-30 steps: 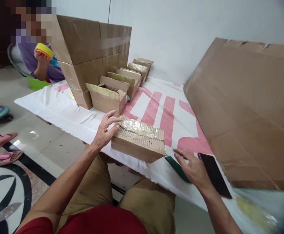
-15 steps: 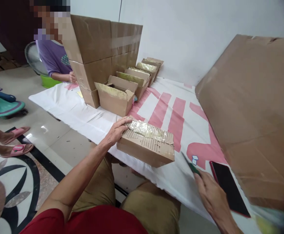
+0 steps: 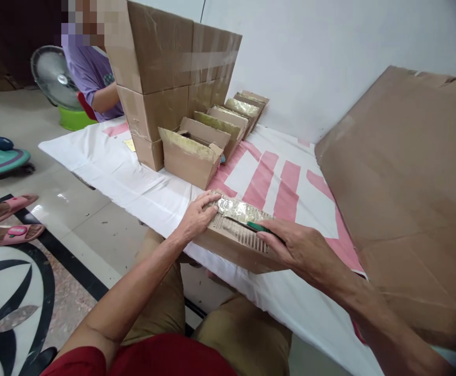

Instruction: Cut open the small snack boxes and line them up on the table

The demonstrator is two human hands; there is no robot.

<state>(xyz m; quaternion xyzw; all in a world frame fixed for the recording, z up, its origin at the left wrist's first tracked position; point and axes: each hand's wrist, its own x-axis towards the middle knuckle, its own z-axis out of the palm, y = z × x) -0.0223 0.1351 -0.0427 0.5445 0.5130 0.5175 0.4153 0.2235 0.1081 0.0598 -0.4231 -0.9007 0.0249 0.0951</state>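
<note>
A closed cardboard box (image 3: 231,250) lies at the table's near edge, its top covered by torn ribbed card and a shiny strip of clear tape (image 3: 237,209). My left hand (image 3: 198,215) grips the box's left end, fingers bent over the top edge. In my right hand (image 3: 290,241), closed over the right part of the box, is a knife with a green handle (image 3: 256,226). Its thin dark blade points left and lies along the tape's near edge. How deep the blade sits I cannot tell. My right fingers hide part of the handle.
Several open cardboard boxes (image 3: 190,156) stand in a row beyond, beside a tall stack of boxes (image 3: 161,57). A large cardboard sheet or box (image 3: 416,198) rises at the right. Across the cloth-covered table (image 3: 153,193) sits a person in a purple top (image 3: 86,68).
My right hand has brought the knife left from the cloth onto the box's top. My left hand stays on the box's left end, and my right forearm now covers the phone.
</note>
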